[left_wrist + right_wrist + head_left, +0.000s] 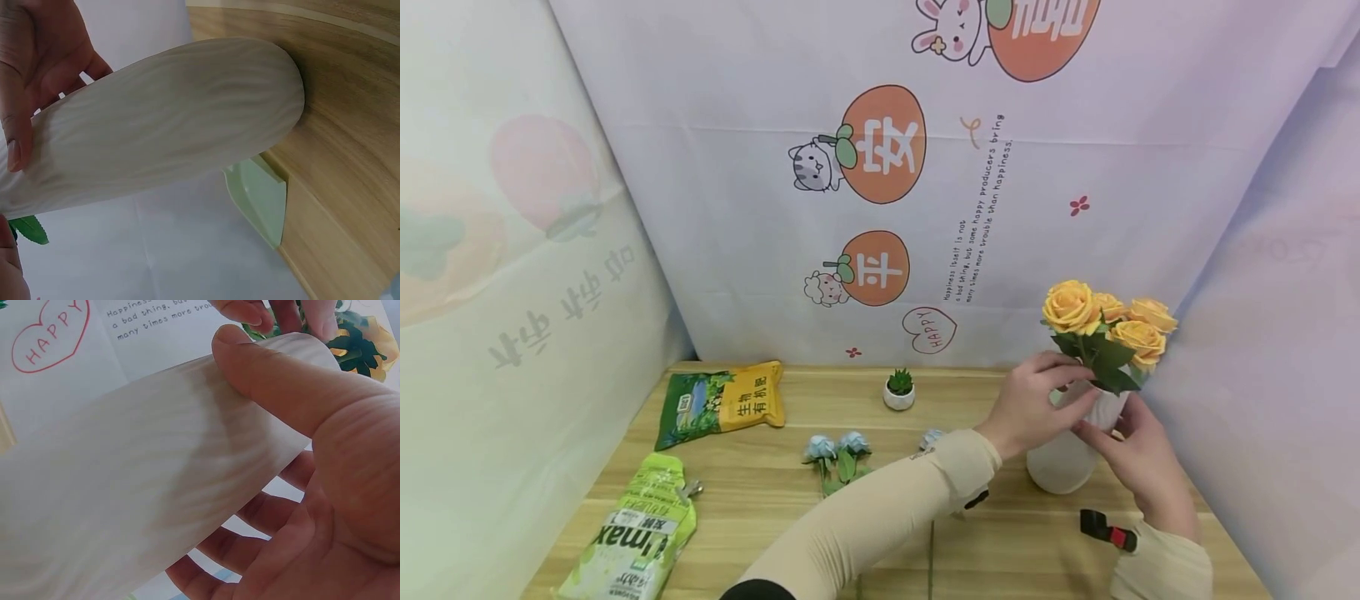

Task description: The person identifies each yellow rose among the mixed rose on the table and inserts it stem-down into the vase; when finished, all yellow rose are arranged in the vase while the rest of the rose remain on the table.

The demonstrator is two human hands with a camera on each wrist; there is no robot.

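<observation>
Near the table's [760, 492] right edge, the right hand [1138, 467] is gripping the white vase [1063, 462], thumb curled over its neck. The left hand [1030, 408] is pinching the orange roses' [1105, 321] stems, partly hiding the vase mouth.

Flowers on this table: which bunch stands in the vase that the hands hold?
The orange roses, upright in the white ribbed vase. The pale blue roses lie flat on the wooden table, untouched.
</observation>
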